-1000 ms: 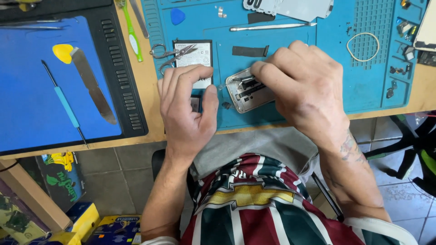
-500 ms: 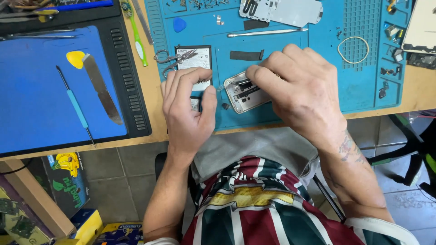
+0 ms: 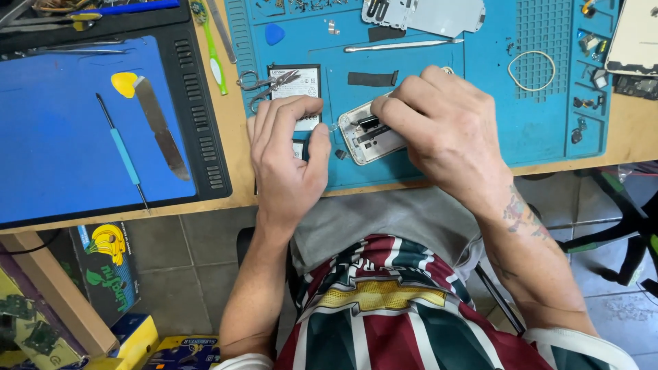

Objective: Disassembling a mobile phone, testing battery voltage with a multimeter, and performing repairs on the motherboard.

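Note:
A small opened phone body with exposed parts lies tilted on the teal repair mat near the table's front edge. My right hand covers its right half, fingers curled over it and gripping it. My left hand rests flat on the mat just left of it, fingers together over a flat black and white battery, thumb tip near the phone's left end. Small scissors lie just beyond my left fingertips.
A blue mat in a black tray at left carries a metal spatula, a blue-handled probe and a yellow pick. On the teal mat lie a metal spudger, a silver frame, a rubber band and small parts.
The view has shifted slightly. Both hands stay on the phone body and battery with only slight finger shifts.

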